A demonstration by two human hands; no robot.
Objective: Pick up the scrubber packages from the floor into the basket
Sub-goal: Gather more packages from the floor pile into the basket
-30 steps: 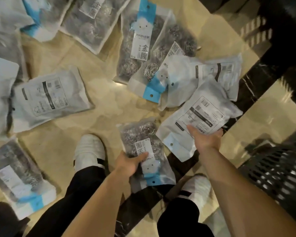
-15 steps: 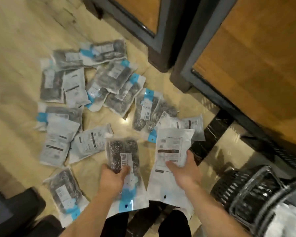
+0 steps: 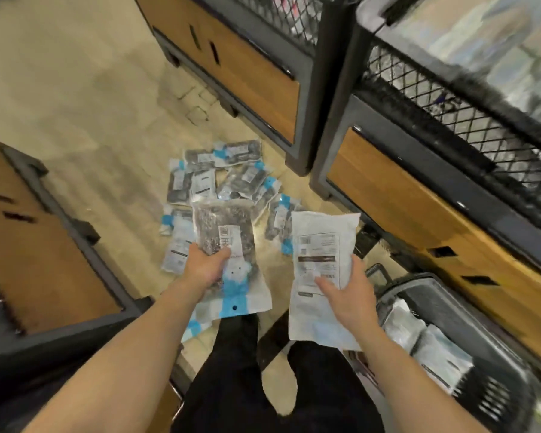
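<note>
Both bare forearms reach forward and down, side by side. The left hand (image 3: 205,270) grips a clear plastic scrubber package with a blue header (image 3: 224,232), thumb on its face. The right hand (image 3: 347,296) pinches a white label-backed scrubber package (image 3: 322,242) between thumb and fingers.

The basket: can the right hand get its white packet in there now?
Probably yes. The right hand holds the white packet just beside the basket, whose open top faces up with nothing between them.

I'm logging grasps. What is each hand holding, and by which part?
The left hand grips a clear scrubber package at its left edge, about midway; the right hand holds a white-backed package at its right edge.
</note>
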